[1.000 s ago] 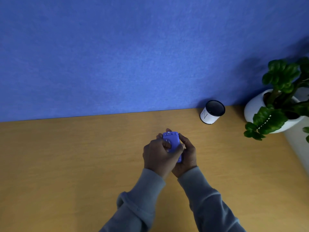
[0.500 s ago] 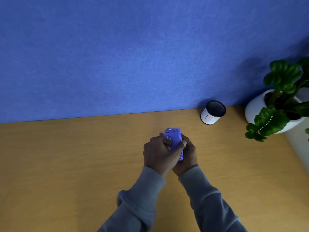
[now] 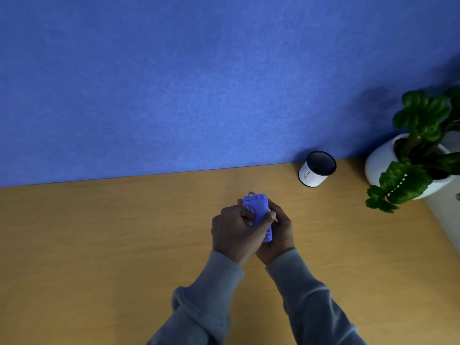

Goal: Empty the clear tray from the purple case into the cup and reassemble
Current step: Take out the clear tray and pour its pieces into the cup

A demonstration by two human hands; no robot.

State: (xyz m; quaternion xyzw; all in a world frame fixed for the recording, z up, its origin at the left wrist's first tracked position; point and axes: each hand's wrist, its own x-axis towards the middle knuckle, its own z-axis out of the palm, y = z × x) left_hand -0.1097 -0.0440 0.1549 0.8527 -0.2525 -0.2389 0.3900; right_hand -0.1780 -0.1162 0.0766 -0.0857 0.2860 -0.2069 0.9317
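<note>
Two hands meet above the middle of the wooden counter (image 3: 99, 245), both closed around the purple case (image 3: 257, 207). Left hand (image 3: 234, 232): fingers (image 3: 247, 215) curled over the near-left face of the case, the thumb pressing across its front. Right hand (image 3: 278, 232): cupped beneath and along the right side of the case, supporting it from below, its fingers wrapped around the far edge. Whether the case touches the counter or is lifted clear of it cannot be told from this view. The case stands roughly on end, its rounded top pointing away from the person, with small pale studs visible near the upper edge and a light-coloured mark on the front face; the lower end shows between the two palms. The clear tray cannot be made out; the hands cover most of the case. Grey sleeves (image 3: 214, 295) cover both forearms to the wrists.

The cup (image 3: 316, 170) stands upright at the back of the counter, to the right of the hands and well apart from them, just beside the blue wall (image 3: 199, 83). It has a white side bearing a thin line drawing and a dark rim and interior. Farther right, a green leafy plant (image 3: 420, 115) sits in a white pot (image 3: 378, 163) at the counter's corner, near the cup but not touching it.
</note>
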